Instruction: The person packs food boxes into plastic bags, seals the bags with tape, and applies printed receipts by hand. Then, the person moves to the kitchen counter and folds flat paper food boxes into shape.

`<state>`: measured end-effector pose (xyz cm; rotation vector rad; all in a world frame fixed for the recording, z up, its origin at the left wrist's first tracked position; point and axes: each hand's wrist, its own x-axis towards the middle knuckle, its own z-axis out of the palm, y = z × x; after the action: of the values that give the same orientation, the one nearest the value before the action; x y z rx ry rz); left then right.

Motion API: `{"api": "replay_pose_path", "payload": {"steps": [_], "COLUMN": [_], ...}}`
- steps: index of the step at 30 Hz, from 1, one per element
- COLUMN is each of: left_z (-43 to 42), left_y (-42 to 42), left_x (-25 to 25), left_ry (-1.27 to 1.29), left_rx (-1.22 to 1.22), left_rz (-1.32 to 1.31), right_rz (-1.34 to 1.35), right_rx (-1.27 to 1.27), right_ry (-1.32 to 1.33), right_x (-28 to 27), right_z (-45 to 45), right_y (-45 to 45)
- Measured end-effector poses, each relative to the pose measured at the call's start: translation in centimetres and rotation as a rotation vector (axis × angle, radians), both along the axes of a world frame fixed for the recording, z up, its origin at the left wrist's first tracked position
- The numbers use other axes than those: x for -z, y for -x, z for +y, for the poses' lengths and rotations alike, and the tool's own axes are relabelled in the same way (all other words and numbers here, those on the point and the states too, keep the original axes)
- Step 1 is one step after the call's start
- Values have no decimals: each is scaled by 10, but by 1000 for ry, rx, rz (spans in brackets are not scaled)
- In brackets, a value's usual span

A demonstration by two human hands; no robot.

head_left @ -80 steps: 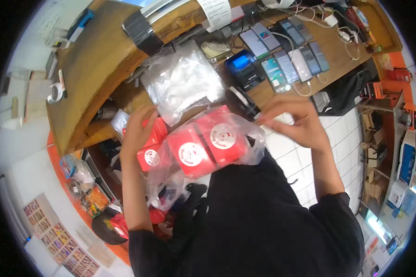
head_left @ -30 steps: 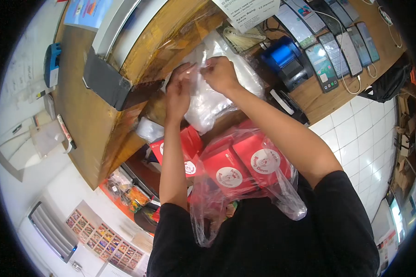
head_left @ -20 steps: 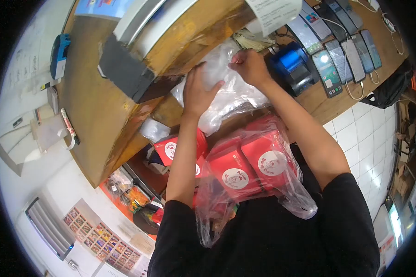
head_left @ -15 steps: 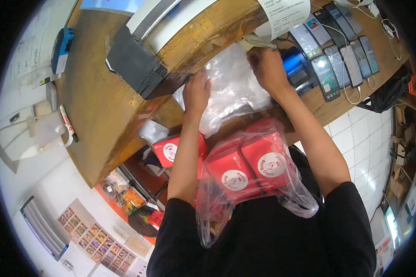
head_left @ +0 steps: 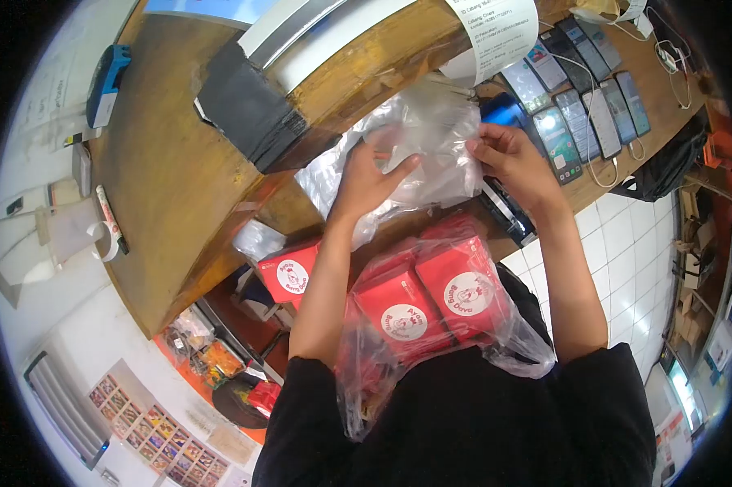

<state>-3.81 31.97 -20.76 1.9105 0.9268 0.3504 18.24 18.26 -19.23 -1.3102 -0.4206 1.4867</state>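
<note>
A stack of clear plastic bags (head_left: 427, 174) lies on the wooden counter in front of me. My left hand (head_left: 372, 180) rests on the bags, thumb spread from the fingers; some fingertips are hidden by the plastic. At the stack's right edge, my right hand (head_left: 513, 158) pinches a plastic bag's edge between thumb and fingers. Closer to my body, a filled clear carrier bag (head_left: 516, 357) holds several red boxes (head_left: 402, 312) with round white labels. Another red box (head_left: 289, 274) sits beside my left forearm.
Several phones (head_left: 557, 142) with charging cables lie on the counter at right. A printed receipt (head_left: 496, 36) hangs over the counter's upper edge. A black-covered corner (head_left: 248, 109) juts out at upper left. A marker (head_left: 110, 217) and a tape dispenser (head_left: 108, 85) are farther left.
My right hand has come down and right, from the top corner of the stack to its right edge. My left hand has shifted slightly right and down, its thumb now spread.
</note>
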Motion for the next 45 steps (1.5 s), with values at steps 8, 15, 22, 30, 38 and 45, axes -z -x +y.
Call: {"api": "replay_pose_path", "payload": {"steps": [8,15,22,30,38,45], "left_z": [13,38,59,22,-50,17], "left_y": [22,42,93,61,-2,18], "left_x": [64,15,25,-35,-72,34], "left_ry": [-563,-572,-1081,-391,-49,-860], "left_rx": [115,-164,71,-413,-24,125], "left_rz": [548,437,749,270,-201,282], "right_rz": [-32,-99,-400,-363,-293,-173], "right_rx": [144,220,38,-126,169,409], "right_ry": [136,123,54,-54,-47,98], "right_x": [-3,0,-8,-28,-11,-7], "right_z": [-41,-55,-48,-18,2,-46], "right_y": [-31,-33,-14,30,66,24]}}
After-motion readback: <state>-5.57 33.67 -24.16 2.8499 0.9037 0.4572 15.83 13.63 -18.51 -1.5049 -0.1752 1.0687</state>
